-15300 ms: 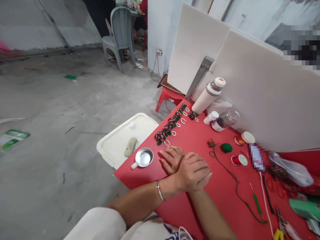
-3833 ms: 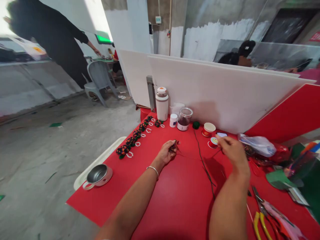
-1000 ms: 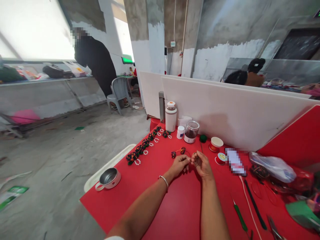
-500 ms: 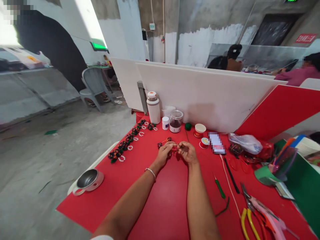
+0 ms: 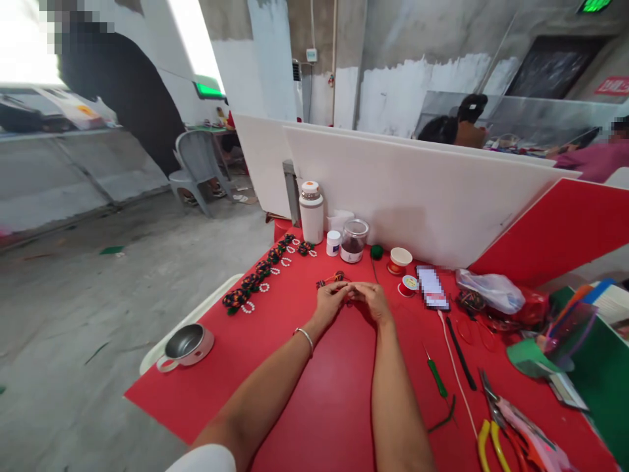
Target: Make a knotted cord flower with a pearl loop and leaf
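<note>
My left hand [image 5: 330, 303] and my right hand [image 5: 372, 300] meet above the middle of the red table, fingertips pinched together. Between them they grip a thin cord, mostly covered by the fingers; a dark bit of it shows just under the fingertips. A small multicoloured knotted cord piece [image 5: 338, 277] lies right behind my left hand; whether it joins the cord in my fingers I cannot tell. To the left runs a row of dark green and orange knotted ornaments [image 5: 251, 282] with white bead loops [image 5: 264, 288].
Along the back stand a white thermos [image 5: 311, 213], a clear jar [image 5: 354, 241], a green yarn ball [image 5: 376, 252] and thread spools [image 5: 400, 259]. On the right lie a phone [image 5: 432, 287], a green-handled awl [image 5: 436, 378] and yellow-handled pliers [image 5: 491, 439]. A metal cup [image 5: 189, 346] sits front left.
My right hand has turned and come closer to the left, so the fingertips of both now meet. The whole view has shifted slightly.
</note>
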`<state>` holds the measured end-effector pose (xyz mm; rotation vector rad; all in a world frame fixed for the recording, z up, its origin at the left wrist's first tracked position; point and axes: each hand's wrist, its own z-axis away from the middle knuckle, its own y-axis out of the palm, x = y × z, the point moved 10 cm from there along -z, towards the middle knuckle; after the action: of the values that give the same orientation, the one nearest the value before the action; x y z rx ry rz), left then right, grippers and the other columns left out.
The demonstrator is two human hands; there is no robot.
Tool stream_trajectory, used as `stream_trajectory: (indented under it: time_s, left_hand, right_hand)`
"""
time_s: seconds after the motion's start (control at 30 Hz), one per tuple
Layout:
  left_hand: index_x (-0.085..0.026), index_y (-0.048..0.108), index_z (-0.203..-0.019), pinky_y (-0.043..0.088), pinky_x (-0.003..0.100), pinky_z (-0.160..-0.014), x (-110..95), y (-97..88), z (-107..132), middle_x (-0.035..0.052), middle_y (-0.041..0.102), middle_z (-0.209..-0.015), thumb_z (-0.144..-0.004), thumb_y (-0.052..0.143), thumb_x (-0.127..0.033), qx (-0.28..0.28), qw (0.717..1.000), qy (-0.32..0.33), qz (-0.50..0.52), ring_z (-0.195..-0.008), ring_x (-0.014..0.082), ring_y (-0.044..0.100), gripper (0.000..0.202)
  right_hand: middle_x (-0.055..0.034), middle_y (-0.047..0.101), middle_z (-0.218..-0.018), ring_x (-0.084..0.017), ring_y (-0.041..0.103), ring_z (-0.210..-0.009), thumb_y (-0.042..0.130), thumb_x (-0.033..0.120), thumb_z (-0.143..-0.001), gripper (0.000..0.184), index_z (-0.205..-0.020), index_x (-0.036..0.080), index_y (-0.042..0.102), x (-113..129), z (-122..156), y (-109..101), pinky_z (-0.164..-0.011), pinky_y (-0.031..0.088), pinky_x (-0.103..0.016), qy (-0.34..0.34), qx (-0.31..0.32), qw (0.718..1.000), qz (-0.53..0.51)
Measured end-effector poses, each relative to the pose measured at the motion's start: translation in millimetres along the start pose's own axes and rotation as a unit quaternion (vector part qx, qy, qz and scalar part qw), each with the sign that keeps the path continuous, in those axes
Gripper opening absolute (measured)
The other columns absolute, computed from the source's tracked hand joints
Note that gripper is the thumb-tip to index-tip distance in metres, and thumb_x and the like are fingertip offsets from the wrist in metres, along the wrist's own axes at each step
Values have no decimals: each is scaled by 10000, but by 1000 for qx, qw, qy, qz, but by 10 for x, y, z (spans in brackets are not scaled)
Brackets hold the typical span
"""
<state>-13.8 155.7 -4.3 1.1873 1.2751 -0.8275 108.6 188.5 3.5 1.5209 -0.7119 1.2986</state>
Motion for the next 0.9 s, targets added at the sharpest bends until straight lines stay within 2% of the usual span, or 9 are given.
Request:
stream_trajectory:
  time_s: [0.2, 0.37, 0.43, 0.5, 0.6, 0.7, 0.77, 0.83, 0.9]
  left_hand:
    - [-151, 772, -759, 374, 232, -447, 3, -42, -11, -10, 599, -509, -754, 694, -370, -9, 996, 24, -85, -441, 110, 472, 233]
    - [-155, 731, -714, 425, 242, -560, -85, -85, -10, 6, 648, -603, -795, 639, -257, -33, 986, 60, -154, -563, 132, 548, 160]
    - [-158, 726, -719, 450, 256, -634, -134, -79, 1, 21, 681, -672, -805, 623, -214, -36, 980, 78, -179, -640, 146, 586, 144]
    - [-164, 728, -726, 458, 264, -688, -176, -39, 21, 29, 699, -720, -810, 619, -182, -25, 974, 94, -203, -691, 151, 604, 139]
    - [-172, 731, -707, 445, 256, -705, -214, 67, 66, 16, 686, -716, -794, 652, -151, 12, 966, 116, -231, -694, 140, 594, 120]
    - [-164, 696, -614, 412, 238, -648, -225, 117, 91, -7, 620, -639, -775, 647, -93, 31, 959, 126, -252, -624, 114, 535, 183]
    - [-160, 687, -598, 398, 235, -625, -230, 91, 82, -13, 593, -612, -777, 624, -67, 23, 957, 128, -259, -599, 110, 510, 211]
    - [-165, 716, -653, 413, 241, -646, -238, 44, 60, -6, 618, -634, -789, 612, -68, 7, 957, 130, -260, -623, 118, 531, 196]
    - [-173, 746, -723, 438, 254, -685, -240, 2, 37, 11, 661, -683, -810, 614, -93, -7, 958, 131, -255, -669, 135, 568, 177]
  right_hand:
    - [-66, 734, -651, -163, 618, -535, 774, 441, -645, 311, -751, 149, 786, 102, 43, -106, -518, 489, -273, -13, -43, 994, 102]
    - [-50, 704, -610, -129, 524, -468, 696, 412, -687, 254, -657, 162, 726, 240, 108, -414, -407, 350, -223, -33, -103, 981, 161]
    - [-76, 744, -726, -168, 607, -580, 693, 395, -678, 226, -686, 171, 725, 281, 123, -499, -433, 395, -221, -38, -120, 976, 177]
    - [-108, 766, -991, -218, 678, -780, 710, 396, -667, 254, -800, 182, 745, 312, 128, -497, -480, 458, -226, -47, -126, 974, 182]
    - [-107, 717, -1187, -236, 688, -900, 753, 429, -677, 425, -1037, 204, 738, 248, 99, -286, -520, 519, -244, -36, -73, 984, 161]
    - [-64, 741, -888, -172, 648, -649, 775, 493, -698, 479, -1060, 182, 740, 31, 76, -6, -507, 527, -271, 23, 23, 990, 139]
    - [-9, 662, -642, -115, 536, -477, 755, 538, -726, 472, -995, 150, 759, -70, 72, 69, -469, 480, -258, 43, 58, 986, 148]
    - [22, 589, -536, -86, 445, -419, 741, 556, -741, 484, -974, 133, 772, -73, 56, 46, -443, 407, -236, 29, 61, 983, 171]
    - [8, 614, -559, -94, 455, -453, 760, 548, -717, 472, -945, 136, 787, -10, 42, -22, -464, 383, -236, 4, 44, 980, 195]
